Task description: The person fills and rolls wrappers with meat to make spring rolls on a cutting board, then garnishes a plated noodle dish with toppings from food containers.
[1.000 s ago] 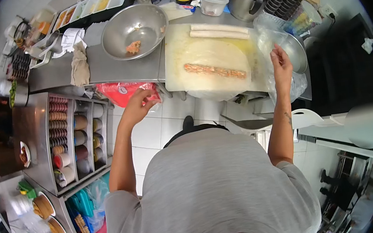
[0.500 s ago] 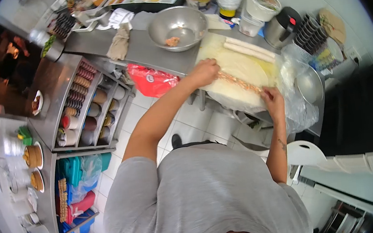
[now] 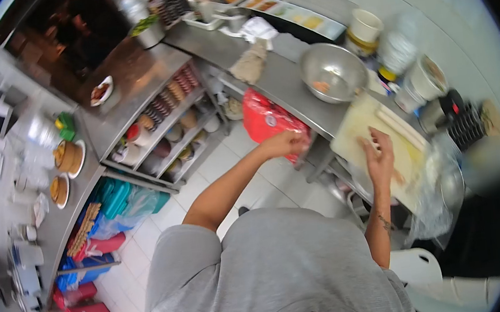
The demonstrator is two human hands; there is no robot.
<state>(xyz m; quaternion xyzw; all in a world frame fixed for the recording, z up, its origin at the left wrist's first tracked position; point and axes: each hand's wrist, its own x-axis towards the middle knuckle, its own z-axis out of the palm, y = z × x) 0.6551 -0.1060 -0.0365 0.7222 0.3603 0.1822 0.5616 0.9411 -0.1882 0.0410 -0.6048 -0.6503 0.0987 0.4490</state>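
Observation:
My right hand (image 3: 378, 152) is raised over the pale yellow cutting board (image 3: 349, 135), fingers apart and holding nothing. Beneath it lies a flat, pale dough sheet, and part of the orange filling strip (image 3: 398, 177) shows beside the wrist. Pale rolled cylinders (image 3: 400, 129) rest along the board's far side. My left hand (image 3: 285, 144) is off the board, in front of the red plastic bag (image 3: 264, 117); motion blurs its fingers. A steel bowl (image 3: 344, 62) stands behind the board with a small lump of orange filling (image 3: 320, 87) inside.
Tubs (image 3: 365, 26) and a steel jug (image 3: 436, 113) stand along the wall. A tray of ingredient compartments (image 3: 308, 21) sits at the back. Clear plastic (image 3: 432, 215) hangs off the counter's right end. Shelves of jars (image 3: 167, 128) are at left, with a white chair (image 3: 417, 266) at lower right.
Both hands have left the filling strip. My left hand has moved off the board towards the red bag; my right hand has lifted and opened. The view has turned, shifting the counter rightward.

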